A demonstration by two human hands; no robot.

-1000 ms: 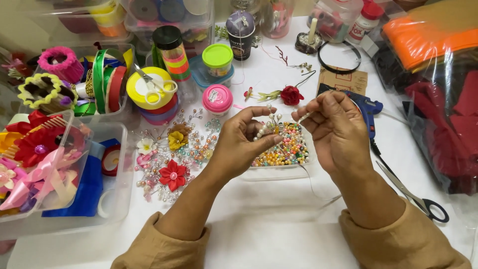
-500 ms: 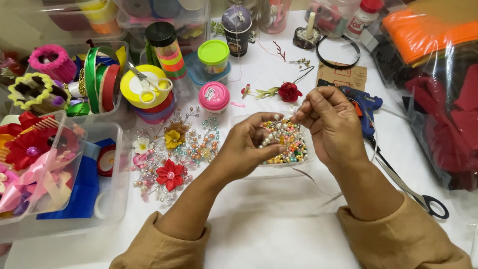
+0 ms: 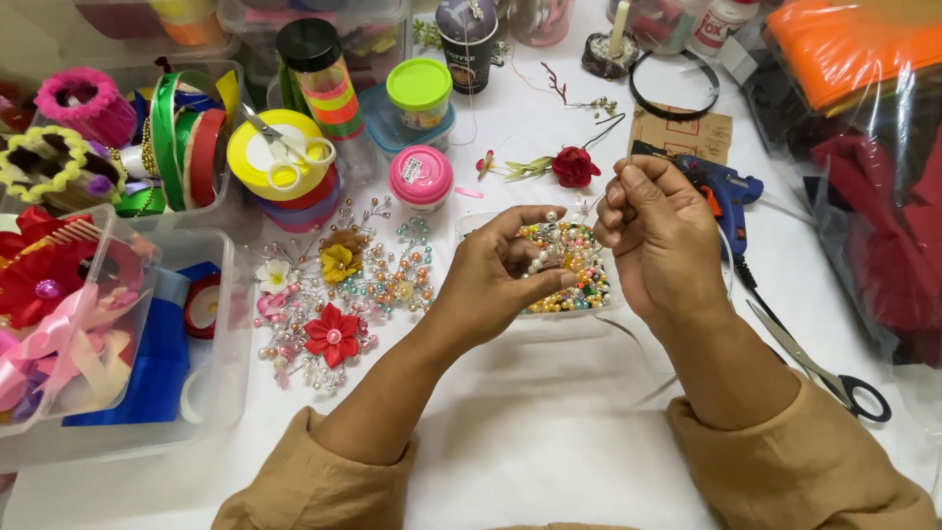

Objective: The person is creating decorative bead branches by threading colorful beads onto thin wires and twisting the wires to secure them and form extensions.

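Note:
My left hand (image 3: 496,280) pinches a short strand of white pearl beads (image 3: 546,251) just above a clear tray of mixed coloured beads (image 3: 581,285). My right hand (image 3: 659,236) is closed on a thin wire or thread that runs up from the strand; its fingertips sit close together near the tray's far right corner. Both hands hover over the white table (image 3: 530,432), a few centimetres apart.
Beaded flower sprays (image 3: 339,294) lie left of the tray. A pink-lidded jar (image 3: 421,179), a red rose stem (image 3: 573,167), a blue glue gun (image 3: 721,191) and black scissors (image 3: 829,368) surround the hands. Clear bins of ribbons (image 3: 108,324) stand at left, tape rolls with yellow scissors (image 3: 287,157) behind.
Both hands have drifted slightly right and toward the bead tray. My right hand has lifted and pulled the thread upward, while my left hand lowered the pearl strand onto the tray.

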